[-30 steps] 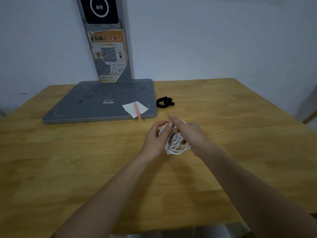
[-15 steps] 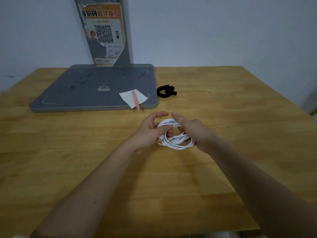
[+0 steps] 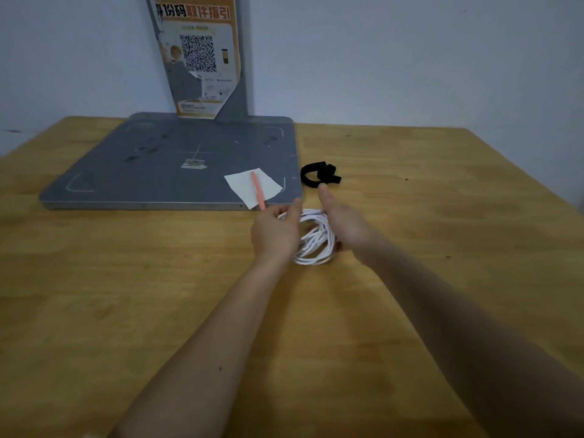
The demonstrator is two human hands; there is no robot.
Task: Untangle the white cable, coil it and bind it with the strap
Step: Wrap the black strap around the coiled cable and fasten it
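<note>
The white cable is gathered into a loose coil of several loops just above the wooden table, between my two hands. My left hand grips the coil's left side, thumb pointing up. My right hand holds its right side, with the thumb raised and the fingers hidden under the loops. The black strap lies curled on the table just beyond my right thumb, apart from the cable and from both hands.
A grey flat base plate with an upright post carrying a QR-code poster stands at the back left. A white paper slip and an orange pen lie on its near right corner. A wall is behind.
Both hands have carried the coil away from me, closer to the base plate and the strap. The loops look more gathered than a second ago.
</note>
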